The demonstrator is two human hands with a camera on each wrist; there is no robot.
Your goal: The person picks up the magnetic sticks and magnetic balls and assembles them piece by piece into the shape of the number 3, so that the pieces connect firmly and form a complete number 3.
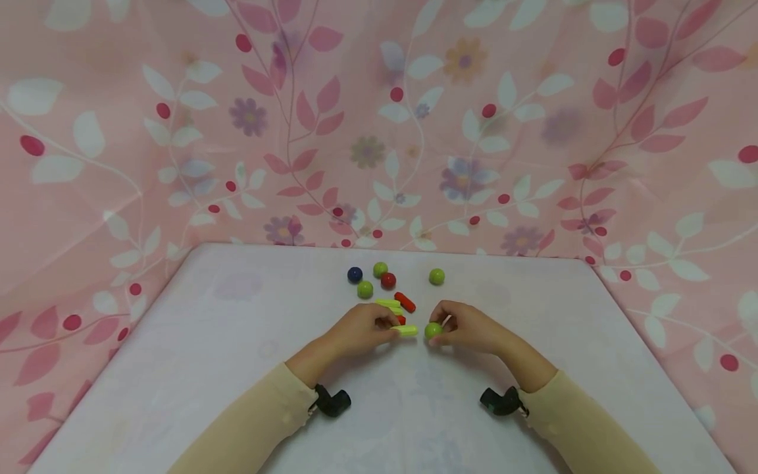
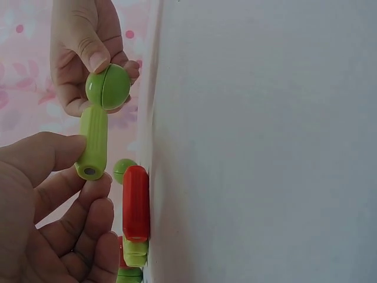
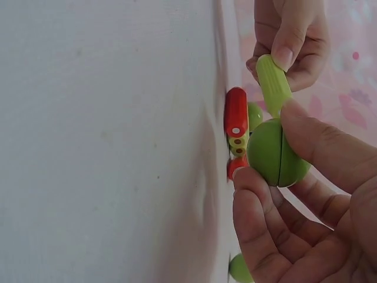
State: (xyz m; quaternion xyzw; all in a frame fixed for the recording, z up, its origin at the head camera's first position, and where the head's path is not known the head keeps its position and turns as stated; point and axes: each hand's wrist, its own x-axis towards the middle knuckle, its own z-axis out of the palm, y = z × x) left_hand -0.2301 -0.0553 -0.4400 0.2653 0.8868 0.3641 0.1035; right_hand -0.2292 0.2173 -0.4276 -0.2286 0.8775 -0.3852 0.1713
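Note:
My left hand point(image 1: 367, 327) pinches a yellow-green ridged rod point(image 1: 407, 330) between thumb and fingers; in the left wrist view, the rod point(image 2: 94, 141) shows a small grey disc in its end. A glossy green ball point(image 1: 433, 331) with a seam round it is held at the fingertips of my right hand point(image 1: 474, 327). Rod and ball face each other above the table. In the head view a slight gap shows between them, while the right wrist view has the ball point(image 3: 274, 153) overlapping the rod's end.
Behind the hands lie a red rod point(image 1: 405, 302), yellow-green rods point(image 1: 387, 303) and another red rod point(image 1: 401, 320), partly hidden. Farther back are a dark blue ball point(image 1: 354, 274), a red ball point(image 1: 388, 280) and several green balls point(image 1: 437, 276). A white cloth covers the table point(image 1: 237, 368).

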